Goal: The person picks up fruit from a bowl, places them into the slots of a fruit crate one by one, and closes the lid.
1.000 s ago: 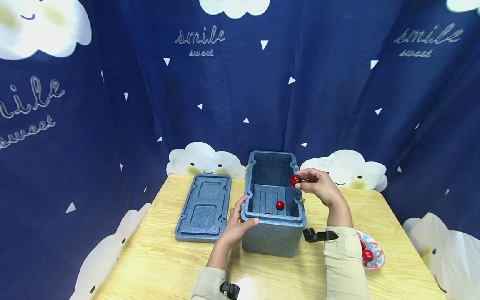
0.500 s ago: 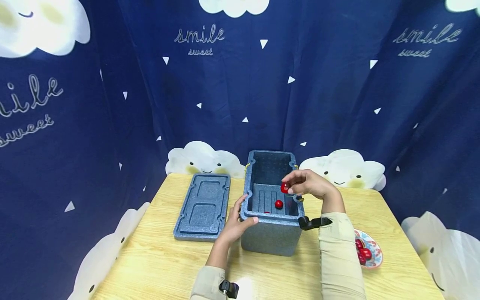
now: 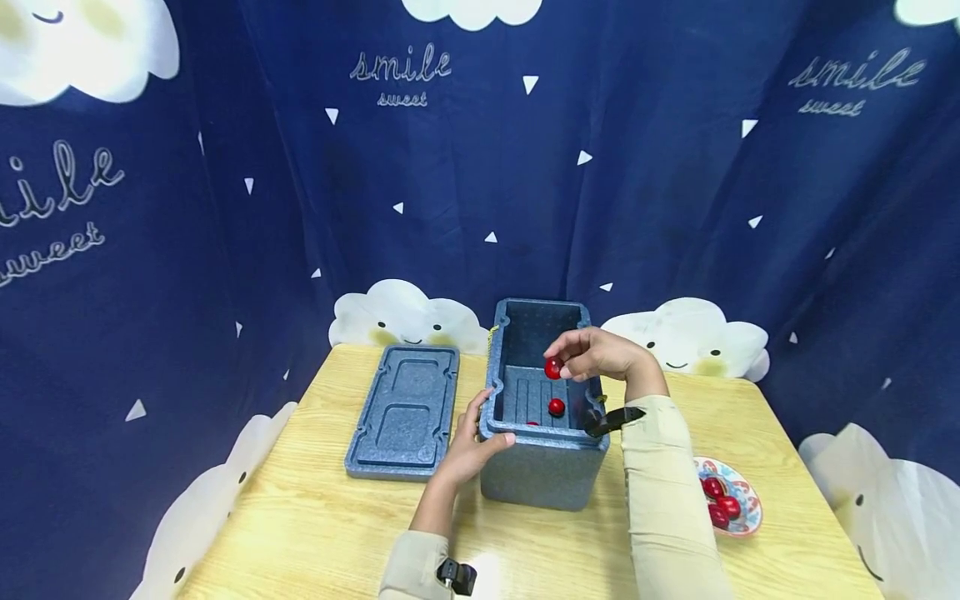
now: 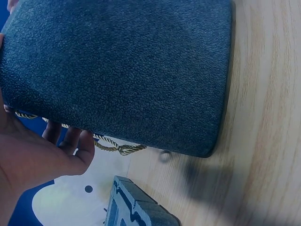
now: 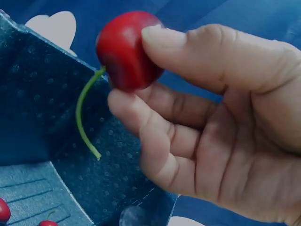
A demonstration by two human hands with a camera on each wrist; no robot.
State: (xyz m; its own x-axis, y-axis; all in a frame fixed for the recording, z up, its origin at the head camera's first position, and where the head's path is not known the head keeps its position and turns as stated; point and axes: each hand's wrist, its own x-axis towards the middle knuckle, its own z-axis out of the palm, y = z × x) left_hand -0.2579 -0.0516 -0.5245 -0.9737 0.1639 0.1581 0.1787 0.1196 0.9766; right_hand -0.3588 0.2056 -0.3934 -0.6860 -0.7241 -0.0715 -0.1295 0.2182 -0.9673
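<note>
A red cherry (image 5: 128,52) with a curved green stem is pinched between the thumb and fingers of my right hand (image 3: 603,354). That hand hangs over the opening of a blue-grey foam box (image 3: 543,475). Inside on the box floor lies another cherry (image 3: 556,407), and a bit of a second shows at the near wall. My left hand (image 3: 467,446) grips the box's near left corner, thumb on the near rim and fingers along the left side. In the left wrist view its fingers (image 4: 84,150) lie by the box wall near a yellow cord (image 4: 108,141).
The box's flat lid (image 3: 405,412) lies on the wooden table (image 3: 300,517) to the left. A patterned bowl (image 3: 752,508) with several cherries stands at the right, partly behind the right sleeve. A dark blue curtain (image 3: 465,167) hangs behind the table.
My right hand has moved left with the cherry, from the box's right rim to over the middle of its opening. More of the bowl shows now. The left hand keeps its grip.
</note>
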